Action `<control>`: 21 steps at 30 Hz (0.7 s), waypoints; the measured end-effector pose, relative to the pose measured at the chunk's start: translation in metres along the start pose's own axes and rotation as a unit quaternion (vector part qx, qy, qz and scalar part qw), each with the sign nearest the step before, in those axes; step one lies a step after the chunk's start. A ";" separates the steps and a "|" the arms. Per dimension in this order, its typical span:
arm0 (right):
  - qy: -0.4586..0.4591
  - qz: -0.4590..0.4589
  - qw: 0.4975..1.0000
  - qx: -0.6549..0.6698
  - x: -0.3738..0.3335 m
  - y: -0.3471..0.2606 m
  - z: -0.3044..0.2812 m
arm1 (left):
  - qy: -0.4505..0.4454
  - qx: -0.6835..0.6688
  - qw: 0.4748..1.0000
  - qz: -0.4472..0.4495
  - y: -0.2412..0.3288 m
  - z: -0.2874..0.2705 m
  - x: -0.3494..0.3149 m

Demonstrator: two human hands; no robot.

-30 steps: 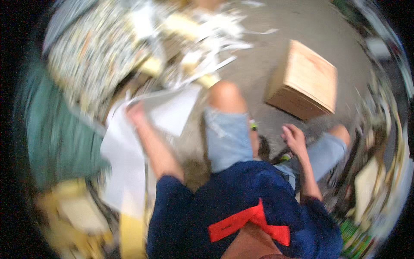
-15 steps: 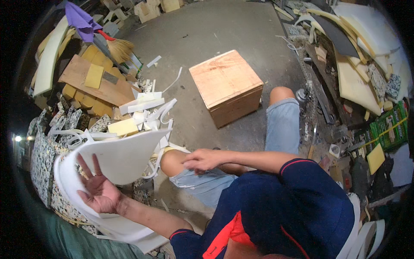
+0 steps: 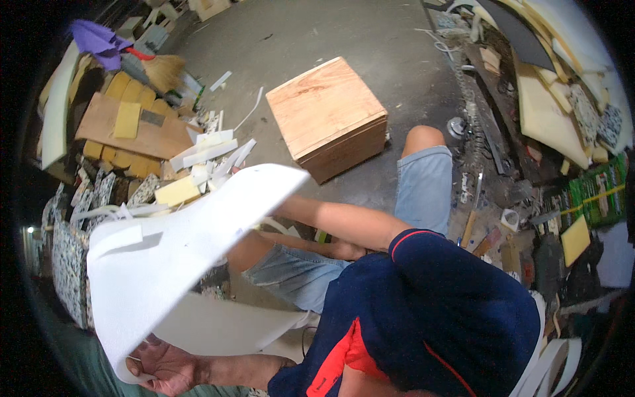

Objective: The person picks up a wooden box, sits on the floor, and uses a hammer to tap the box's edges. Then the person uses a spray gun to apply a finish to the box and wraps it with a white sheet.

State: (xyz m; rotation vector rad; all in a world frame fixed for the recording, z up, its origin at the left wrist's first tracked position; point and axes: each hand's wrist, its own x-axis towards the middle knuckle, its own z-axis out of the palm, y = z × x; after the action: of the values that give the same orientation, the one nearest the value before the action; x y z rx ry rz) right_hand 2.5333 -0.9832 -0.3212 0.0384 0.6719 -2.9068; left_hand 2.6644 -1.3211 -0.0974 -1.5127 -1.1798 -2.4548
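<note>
A large white foam sheet (image 3: 192,231) is raised and tilted in front of me at the left, its surface bowed. My left hand (image 3: 165,366) is closed on its near lower edge, fingers curled around the foam. My right forearm (image 3: 350,221) reaches across to the sheet's far edge and passes behind it. Only a bit of my right hand (image 3: 236,170) shows past that far edge, gripping the sheet; the rest is hidden. Another white foam piece (image 3: 218,324) lies underneath, beside my left leg. A small flap of foam (image 3: 119,242) sits on the raised sheet.
A wooden box (image 3: 327,112) stands on the floor ahead. Foam offcuts (image 3: 205,149), a wooden board (image 3: 132,129) and a straw broom (image 3: 162,71) are piled at the left. Stacked foam sheets (image 3: 546,119) and a green package (image 3: 598,192) lie at the right.
My left hand was open above the white foam; it now grips the near edge. My right hand has moved from over my knee to the far edge. The sheet is lifted and tilted.
</note>
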 end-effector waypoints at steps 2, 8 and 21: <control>-0.126 -0.119 0.967 -0.189 0.010 -0.002 0.004 | 0.041 0.016 0.999 -0.012 0.009 0.010 -0.003; -0.089 -0.272 0.905 -0.314 0.008 -0.086 0.057 | 0.383 0.070 0.921 0.028 0.013 -0.006 -0.004; -0.110 -0.584 0.555 -0.583 -0.015 -0.142 0.277 | 0.288 0.929 0.188 0.137 -0.008 0.010 -0.014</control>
State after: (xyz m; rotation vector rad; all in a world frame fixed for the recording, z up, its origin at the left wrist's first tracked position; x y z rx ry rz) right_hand 2.5286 -0.9763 -0.0095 -1.3222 3.2984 -2.1790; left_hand 2.6768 -1.3145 -0.1105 0.2159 -1.6514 0.1477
